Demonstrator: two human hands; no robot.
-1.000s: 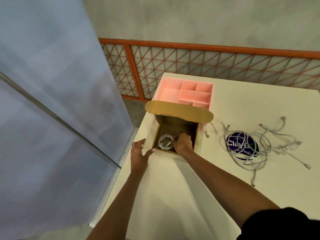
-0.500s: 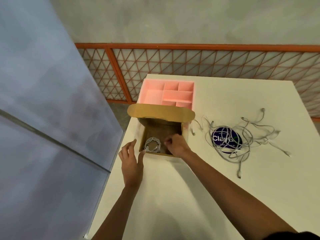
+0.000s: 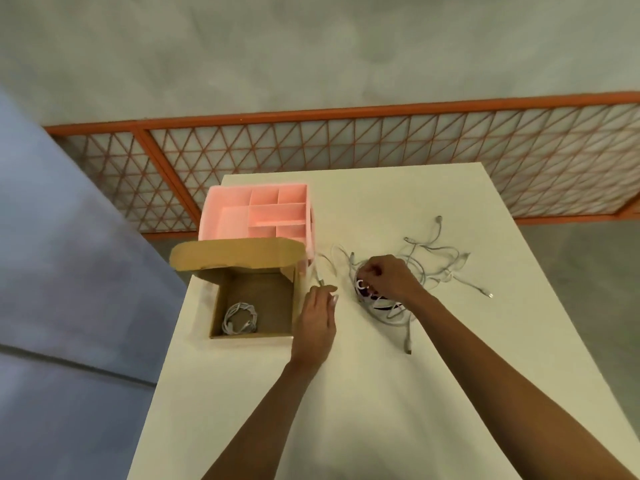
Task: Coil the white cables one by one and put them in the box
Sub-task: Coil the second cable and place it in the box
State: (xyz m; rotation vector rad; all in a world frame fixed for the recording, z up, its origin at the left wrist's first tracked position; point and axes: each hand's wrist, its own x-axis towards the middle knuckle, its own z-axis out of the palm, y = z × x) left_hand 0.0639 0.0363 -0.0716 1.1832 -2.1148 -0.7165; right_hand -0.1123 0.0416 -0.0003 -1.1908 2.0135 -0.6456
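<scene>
From the head view, the cardboard box sits open at the table's left edge, flap folded back so its mouth is free; one coiled cable already lies on its floor, near the front left corner. Behind it stands a pink tray of rigid partitions, apparently empty. The loose white cables lie tangled right of the box, thin, limp and smooth, draped over a dark round disc mostly hidden beneath them.

The right hand is down on the tangle, fingers curled and pinched, probably on a strand to single one out. The left hand rests between box and tangle, fingers together and extended near a cable end, holding nothing I can see, likely ready to steady the slack.
</scene>
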